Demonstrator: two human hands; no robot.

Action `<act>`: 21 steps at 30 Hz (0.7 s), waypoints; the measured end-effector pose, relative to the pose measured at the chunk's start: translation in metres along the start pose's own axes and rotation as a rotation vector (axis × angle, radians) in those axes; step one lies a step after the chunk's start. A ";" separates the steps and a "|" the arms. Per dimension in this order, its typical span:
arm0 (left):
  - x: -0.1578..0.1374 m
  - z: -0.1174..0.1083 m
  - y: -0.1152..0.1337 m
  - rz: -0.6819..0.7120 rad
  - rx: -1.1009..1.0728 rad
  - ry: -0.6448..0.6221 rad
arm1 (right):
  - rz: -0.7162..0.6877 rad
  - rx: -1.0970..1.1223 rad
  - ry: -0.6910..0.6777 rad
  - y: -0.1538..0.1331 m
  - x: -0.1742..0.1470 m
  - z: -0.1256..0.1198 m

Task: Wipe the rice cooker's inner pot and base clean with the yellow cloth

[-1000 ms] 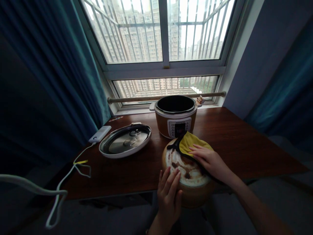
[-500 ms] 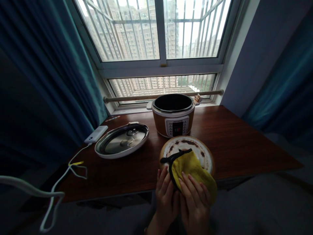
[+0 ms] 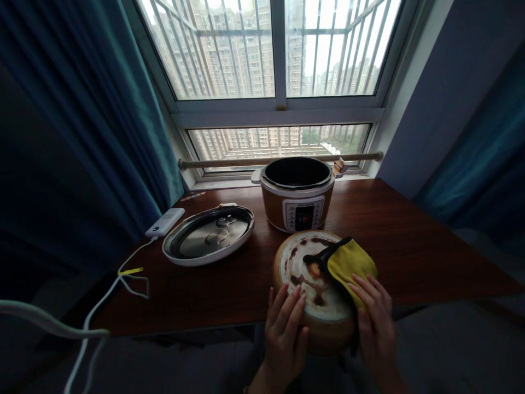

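Note:
A round, tan-sided pot (image 3: pixel 299 314) tilts at the table's front edge, its pale flat face marked with brown stains; it looks like an upturned inner pot. My left hand (image 3: pixel 284 334) steadies it from the near left, fingers laid over the face and thumb against the side. On the right side of the pot, my right hand (image 3: pixel 375 314) grips a yellow cloth (image 3: pixel 351 264) with black edging and presses it on the rim. Part of the cloth hangs down the pot's side. Behind stands a brown and white electric cooker (image 3: pixel 297 202), uncovered, with a dark inside.
Left of the cooker lies an upturned lid (image 3: pixel 209 235) with a shiny inner face. A white power strip (image 3: pixel 165 221) with a white cable (image 3: pixel 96 312) sits at the table's left edge. Blue curtains (image 3: pixel 118 109) flank the barred window.
My right hand has carried the cloth rightward over the face, baring more of the stains. The hands have moved apart, and the pot is tilted more toward me, showing its near side.

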State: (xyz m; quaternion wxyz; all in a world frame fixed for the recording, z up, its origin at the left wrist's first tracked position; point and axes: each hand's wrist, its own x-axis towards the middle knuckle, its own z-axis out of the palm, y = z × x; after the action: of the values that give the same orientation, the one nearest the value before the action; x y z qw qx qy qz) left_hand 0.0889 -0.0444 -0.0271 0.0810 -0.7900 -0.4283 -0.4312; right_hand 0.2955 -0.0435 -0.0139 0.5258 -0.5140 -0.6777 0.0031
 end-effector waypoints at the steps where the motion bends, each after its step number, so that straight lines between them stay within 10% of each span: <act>1: 0.000 0.000 0.000 0.005 0.000 -0.001 | 0.065 0.051 -0.005 0.004 0.007 -0.002; 9: 0.001 -0.001 0.000 0.007 -0.027 -0.025 | 0.514 0.518 -0.080 0.042 0.047 0.000; 16: 0.002 -0.002 0.003 0.002 -0.037 -0.034 | 0.738 0.852 -0.458 0.065 0.102 0.020; 19: 0.003 -0.004 0.002 0.015 -0.025 -0.032 | 0.739 0.815 -0.690 0.071 0.124 0.034; 21: 0.002 -0.003 0.002 0.015 -0.010 -0.025 | 0.590 0.684 -0.613 0.074 0.136 0.042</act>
State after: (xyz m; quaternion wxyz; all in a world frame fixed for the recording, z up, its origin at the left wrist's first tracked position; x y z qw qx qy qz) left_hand 0.0887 -0.0457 -0.0228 0.0749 -0.7989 -0.4211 -0.4230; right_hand 0.3276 0.1094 0.0235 0.4180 -0.4578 -0.5872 0.5205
